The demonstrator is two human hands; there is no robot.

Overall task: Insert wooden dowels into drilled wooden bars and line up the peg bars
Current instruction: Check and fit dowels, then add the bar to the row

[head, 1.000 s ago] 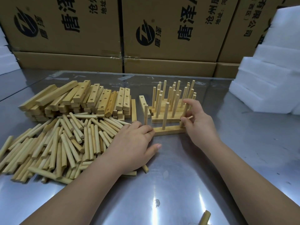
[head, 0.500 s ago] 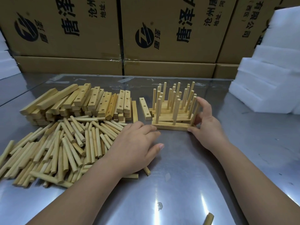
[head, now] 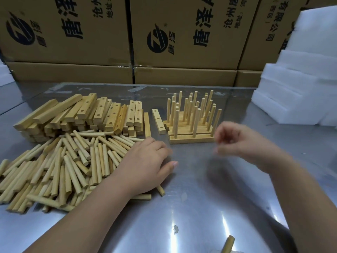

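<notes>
Several finished peg bars (head: 191, 138) stand in a row at the centre right of the steel table (head: 200, 207), dowels upright. One drilled bar (head: 159, 121) lies alone just left of them. Further left is a stack of drilled bars (head: 87, 114), with a heap of loose dowels (head: 63, 161) in front of it. My left hand (head: 145, 167) rests palm down on the right edge of the dowel heap, fingers relaxed. My right hand (head: 240, 141) is blurred, just right of the front peg bar and apart from it, fingers loosely curled and holding nothing.
Cardboard cartons (head: 182, 33) form a wall along the table's far edge. White foam blocks (head: 300, 88) are stacked at the right. A single dowel (head: 228, 243) lies at the near edge, below my right arm.
My right hand pushed the front peg bar up against the row, then let go and drew back to the right. My left hand stayed on the dowel heap.
</notes>
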